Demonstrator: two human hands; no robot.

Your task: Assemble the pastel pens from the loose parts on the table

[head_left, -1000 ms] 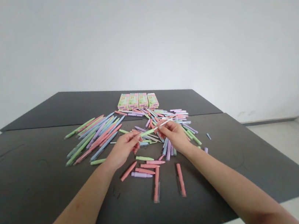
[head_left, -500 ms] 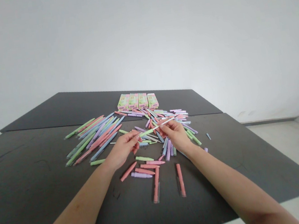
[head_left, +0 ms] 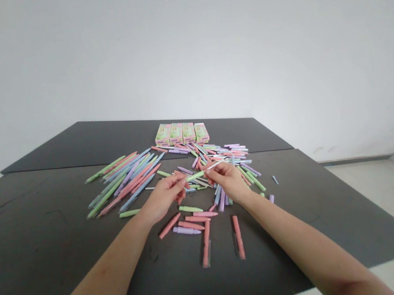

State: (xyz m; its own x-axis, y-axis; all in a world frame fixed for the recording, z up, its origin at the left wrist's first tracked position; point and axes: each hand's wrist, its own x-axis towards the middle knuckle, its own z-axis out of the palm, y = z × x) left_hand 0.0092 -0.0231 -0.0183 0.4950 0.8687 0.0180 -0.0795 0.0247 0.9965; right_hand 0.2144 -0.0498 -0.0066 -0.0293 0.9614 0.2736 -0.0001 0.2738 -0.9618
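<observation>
Pinched in my left hand [head_left: 165, 196] is a light green pen barrel [head_left: 195, 176], pointing right above the table. My right hand [head_left: 229, 178] is closed on a thin white pen refill [head_left: 216, 164], one end of which meets the barrel's right end; my fingers partly cover the joint. Below the hands lie short pink pen parts [head_left: 192, 226], a lilac part [head_left: 186, 230] and a short green part [head_left: 190, 208]. Two longer pink pieces with clear ends, one on the left [head_left: 206, 244] and one on the right [head_left: 238, 238], lie closest to me.
At left spreads a pile of long pens [head_left: 124, 182] in green, pink, blue and lilac. Loose barrels and refills [head_left: 201, 152] are heaped behind my hands. Several small printed boxes [head_left: 176, 134] stand further back on the black table [head_left: 70, 263]. A small blue piece [head_left: 275, 180] lies right.
My right hand has moved left, closer to my left hand. Less of the white refill shows between my right fingers and the green barrel. My left hand has barely moved.
</observation>
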